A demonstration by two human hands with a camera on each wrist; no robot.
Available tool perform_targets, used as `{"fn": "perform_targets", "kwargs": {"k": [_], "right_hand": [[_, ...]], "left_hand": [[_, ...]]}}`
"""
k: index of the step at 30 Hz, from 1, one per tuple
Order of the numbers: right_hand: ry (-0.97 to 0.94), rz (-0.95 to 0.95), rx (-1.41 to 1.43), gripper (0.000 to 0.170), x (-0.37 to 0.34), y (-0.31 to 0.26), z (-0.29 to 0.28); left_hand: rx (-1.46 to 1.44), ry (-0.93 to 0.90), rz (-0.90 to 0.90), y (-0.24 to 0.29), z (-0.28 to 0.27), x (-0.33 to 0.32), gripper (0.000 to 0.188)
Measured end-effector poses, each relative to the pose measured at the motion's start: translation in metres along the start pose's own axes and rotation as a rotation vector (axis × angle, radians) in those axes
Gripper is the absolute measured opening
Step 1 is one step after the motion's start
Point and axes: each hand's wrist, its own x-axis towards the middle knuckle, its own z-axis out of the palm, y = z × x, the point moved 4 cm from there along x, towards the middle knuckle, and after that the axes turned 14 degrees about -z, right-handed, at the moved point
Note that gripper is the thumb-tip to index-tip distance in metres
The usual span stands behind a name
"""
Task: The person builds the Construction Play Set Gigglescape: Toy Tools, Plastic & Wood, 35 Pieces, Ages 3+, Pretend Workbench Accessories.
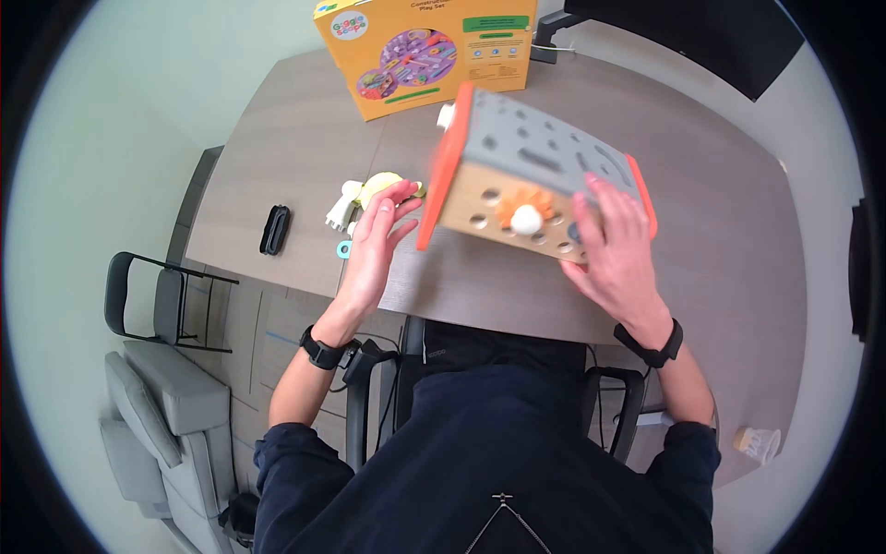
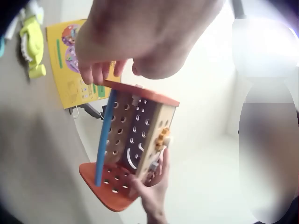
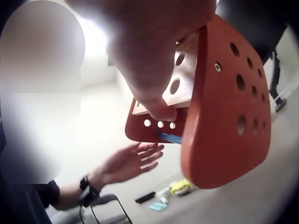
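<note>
A wooden toy toolbox (image 1: 531, 138) is tilted above the table, with red end panels (image 1: 448, 171), a grey perforated panel and a pale wood side. An orange gear (image 1: 509, 207) and a white knob (image 1: 527, 220) sit on that side. My right hand (image 1: 616, 245) grips the toolbox near its right end, thumb below and fingers over the wood side. Beside the left red panel, my left hand (image 1: 369, 245) is held up with fingers extended, holding nothing. In the left wrist view, a blue rod (image 2: 104, 144) spans the toolbox's two ends, and its interior is visible.
A yellow play set box (image 1: 434, 65) stands at the table's back. Left of the toolbox lie a yellow-green toy piece (image 1: 377, 189), a whitish piece (image 1: 341, 209), a light blue ring (image 1: 343, 244) and a black case (image 1: 275, 230). A monitor (image 1: 711, 32) is behind; a cup (image 1: 759, 444) stands at right.
</note>
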Motion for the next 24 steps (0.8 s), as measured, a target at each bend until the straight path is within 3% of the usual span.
{"fn": "perform_targets", "kwargs": {"k": [1,4,9,12,13,17,20,24], "right_hand": [[-0.034,-0.044,-0.002,0.094,-0.001,-0.003,0.005],[-0.108,-0.174,-0.069,0.079,-0.010,-0.009,0.032],[-0.151,-0.200,-0.102,0.065,-0.016,-0.026,0.057],[-0.157,-0.186,-0.131,0.063,-0.016,-0.033,0.061],[-0.161,-0.183,-0.141,0.062,-0.016,-0.037,0.063],[-0.153,-0.182,-0.179,0.062,-0.018,-0.046,0.073],[-0.143,-0.184,-0.192,0.064,-0.021,-0.052,0.081],[-0.166,-0.182,-0.206,0.067,-0.021,-0.057,0.085]], "left_hand": [[-0.052,-0.038,-0.021,-0.008,-0.001,0.002,0.060],[-0.175,-0.104,-0.110,-0.022,0.010,-0.004,0.063],[-0.112,-0.096,-0.168,-0.048,0.008,-0.005,0.061],[0.077,-0.006,-0.076,-0.048,-0.014,-0.008,0.057],[0.163,0.056,-0.016,-0.049,-0.028,-0.007,0.047],[0.661,0.359,0.111,-0.047,-0.079,-0.013,0.035],[0.939,0.500,0.064,-0.048,-0.102,-0.009,0.035],[1.187,0.628,0.240,-0.062,-0.117,0.004,0.033]]}}
